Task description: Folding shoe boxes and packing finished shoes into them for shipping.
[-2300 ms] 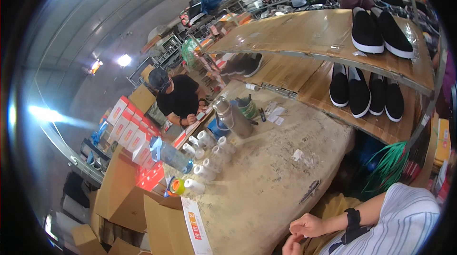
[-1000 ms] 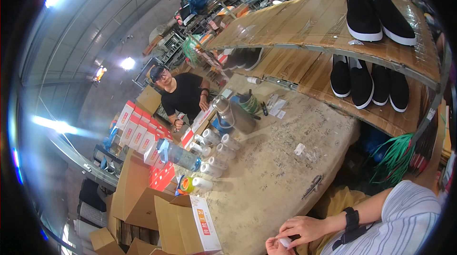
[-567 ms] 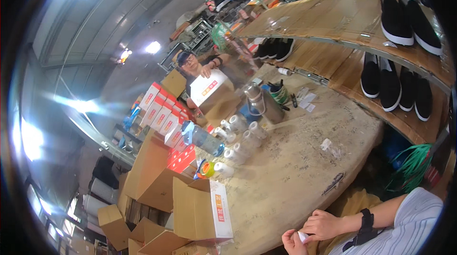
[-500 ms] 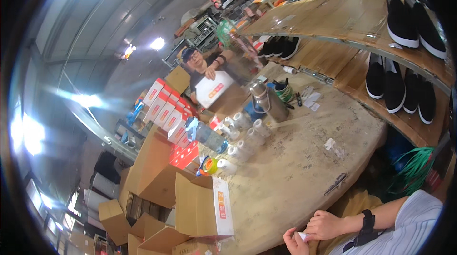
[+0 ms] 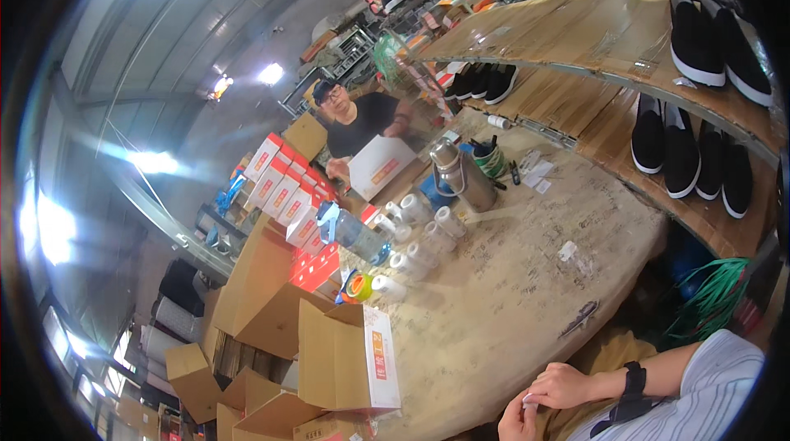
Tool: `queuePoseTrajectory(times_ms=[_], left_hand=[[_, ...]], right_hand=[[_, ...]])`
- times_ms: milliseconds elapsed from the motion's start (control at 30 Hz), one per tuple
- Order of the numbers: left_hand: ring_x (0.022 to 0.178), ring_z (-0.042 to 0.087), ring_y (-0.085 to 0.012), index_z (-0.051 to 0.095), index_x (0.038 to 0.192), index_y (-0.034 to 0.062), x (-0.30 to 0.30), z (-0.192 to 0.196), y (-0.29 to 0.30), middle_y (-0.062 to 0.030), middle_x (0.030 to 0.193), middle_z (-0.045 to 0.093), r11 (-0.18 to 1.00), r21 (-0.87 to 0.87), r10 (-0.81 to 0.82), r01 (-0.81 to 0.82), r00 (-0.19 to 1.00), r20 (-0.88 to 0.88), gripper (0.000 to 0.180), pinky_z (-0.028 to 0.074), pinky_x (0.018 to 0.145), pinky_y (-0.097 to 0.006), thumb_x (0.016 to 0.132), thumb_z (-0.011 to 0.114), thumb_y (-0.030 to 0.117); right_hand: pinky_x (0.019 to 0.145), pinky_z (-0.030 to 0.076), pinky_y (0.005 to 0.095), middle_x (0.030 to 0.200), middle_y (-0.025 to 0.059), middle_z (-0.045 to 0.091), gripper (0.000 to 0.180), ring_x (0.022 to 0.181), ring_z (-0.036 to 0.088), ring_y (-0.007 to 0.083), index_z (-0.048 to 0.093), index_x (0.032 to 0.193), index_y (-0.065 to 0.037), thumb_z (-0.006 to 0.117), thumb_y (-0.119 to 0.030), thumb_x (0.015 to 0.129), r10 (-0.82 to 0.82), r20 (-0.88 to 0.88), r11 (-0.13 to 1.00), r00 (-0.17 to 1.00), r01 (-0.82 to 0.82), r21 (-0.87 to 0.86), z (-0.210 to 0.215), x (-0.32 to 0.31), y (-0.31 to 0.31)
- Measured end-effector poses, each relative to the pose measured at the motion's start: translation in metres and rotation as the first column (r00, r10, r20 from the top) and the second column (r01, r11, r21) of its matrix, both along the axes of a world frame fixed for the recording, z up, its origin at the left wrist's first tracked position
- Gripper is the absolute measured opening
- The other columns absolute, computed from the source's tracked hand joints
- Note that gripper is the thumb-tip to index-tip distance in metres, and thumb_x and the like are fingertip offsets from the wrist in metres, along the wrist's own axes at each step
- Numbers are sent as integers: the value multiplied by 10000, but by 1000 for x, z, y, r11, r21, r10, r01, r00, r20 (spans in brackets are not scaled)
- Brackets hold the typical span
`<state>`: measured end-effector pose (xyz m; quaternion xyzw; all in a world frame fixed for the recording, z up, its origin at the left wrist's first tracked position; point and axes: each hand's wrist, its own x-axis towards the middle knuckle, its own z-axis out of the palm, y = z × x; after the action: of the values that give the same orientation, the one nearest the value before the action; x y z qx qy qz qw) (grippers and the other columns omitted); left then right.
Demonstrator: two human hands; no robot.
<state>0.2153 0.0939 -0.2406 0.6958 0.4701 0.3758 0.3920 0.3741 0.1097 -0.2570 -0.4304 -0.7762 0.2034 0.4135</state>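
At the table's near edge, my right hand (image 5: 559, 385), with a black band on its wrist, has its fingers pinched together against my left hand (image 5: 516, 421). A small white scrap (image 5: 529, 401), perhaps paper, shows between the fingertips of both hands. Most of my left hand's fingers are closed, and its lower part runs out of the picture. Beside the hands is the covered table (image 5: 494, 309). Nearest on its top lies a dark narrow object (image 5: 579, 319), too small to name. An open carton (image 5: 333, 359) with a white printed side stands left of my hands.
Across the table a person (image 5: 362, 122) holds a white box (image 5: 383, 168). White rolls (image 5: 424, 254), a blue water jug (image 5: 354, 231) and a steel flask (image 5: 462, 175) stand mid-table. Black shoes (image 5: 695, 153) line shelves at right. Red-and-white boxes (image 5: 280, 194) are stacked at left.
The person opposite has lowered and turned the white box. My hands stay together at the near edge; the left has shifted slightly right, and less of the white scrap shows.
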Motion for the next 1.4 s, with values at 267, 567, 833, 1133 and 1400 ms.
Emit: queuePoseTrajectory(times_ms=[267, 567, 833, 1133, 1400], left_hand=[[519, 517, -92, 574, 822, 19, -3, 9, -3, -59, 638, 576, 991, -117, 57, -60, 998, -30, 151, 429, 494, -236, 921, 488, 93], [555, 439, -31, 609, 904, 47, -17, 5, -1, 47, 687, 532, 825, -560, 57, 68, 977, 204, 194, 328, 480, -178, 950, 492, 194], [771, 515, -51, 605, 1027, 23, -16, 3, -6, 23, 868, 589, 762, -595, -16, 256, 926, 378, 199, 409, 682, -183, 952, 473, 151], [757, 462, -61, 574, 1069, 34, -17, -13, -13, 31, 847, 536, 867, -458, -21, 197, 932, 361, 223, 392, 680, -196, 958, 464, 193], [799, 474, -68, 559, 1075, 31, -10, 6, -9, 16, 883, 543, 911, -365, -116, 193, 968, 221, 186, 412, 709, -210, 947, 471, 133]], right_hand=[[590, 431, 360, 689, 58, 612, 275, 676, 595, 263, 614, 777, -88, 519, -318, 895, 101, -39, 992, 994, -104, -71, -13, 10, -2], [642, 447, 329, 888, 31, 572, 304, 693, 564, 210, 625, 1051, -130, 624, -341, 832, 313, -86, 945, 946, -301, 132, 15, 29, 6], [618, 448, 312, 879, 3, 574, 227, 675, 554, 217, 644, 862, -132, 663, -345, 785, 356, -91, 930, 930, -343, 136, 9, 25, 1], [594, 443, 328, 804, 22, 558, 230, 639, 558, 228, 560, 748, -82, 614, -286, 840, 159, -242, 981, 957, -181, -70, 18, 8, -7], [563, 457, 349, 785, 41, 545, 198, 630, 581, 246, 535, 748, -75, 609, -237, 834, 93, -217, 995, 972, -98, -15, 14, 6, -2]])
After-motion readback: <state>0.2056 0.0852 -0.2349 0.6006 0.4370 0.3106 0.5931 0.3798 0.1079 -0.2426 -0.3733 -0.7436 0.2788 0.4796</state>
